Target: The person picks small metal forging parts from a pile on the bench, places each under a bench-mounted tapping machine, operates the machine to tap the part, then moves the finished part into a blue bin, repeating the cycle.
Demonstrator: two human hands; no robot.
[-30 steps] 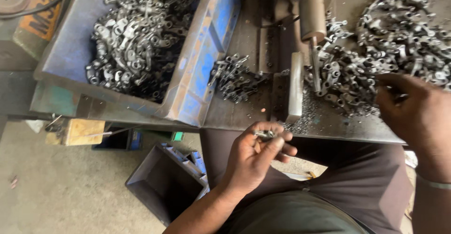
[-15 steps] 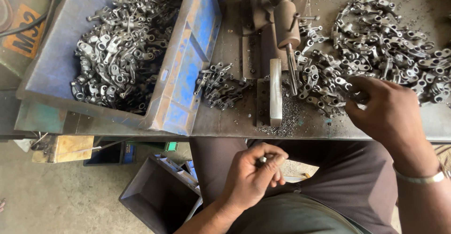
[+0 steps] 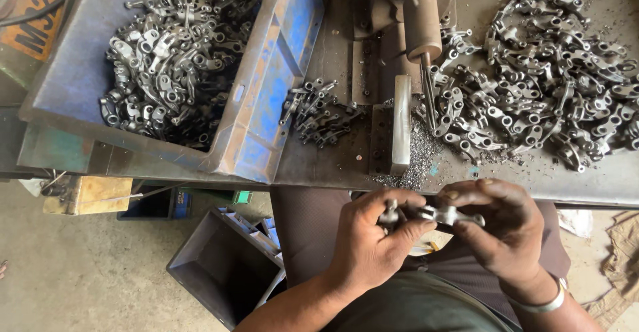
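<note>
While bench (image 3: 346,165) is carrying blue bin (image 3: 266,105) and loose heap of metal parts (image 3: 546,99), left hand (image 3: 369,245) and right hand (image 3: 499,232) are both pinching one small metal part (image 3: 439,213) over lap. Slack grip risking drop into floor tray (image 3: 226,265).

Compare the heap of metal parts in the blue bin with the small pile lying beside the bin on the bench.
The heap in the blue bin is far larger than the small pile. The heap is walled in by the blue bin; the small pile lies loose on the bench. The heap stacks up in layers, while the small pile spreads thin. Both are grey metal pieces of similar shape, like those between the left hand and right hand.
</note>
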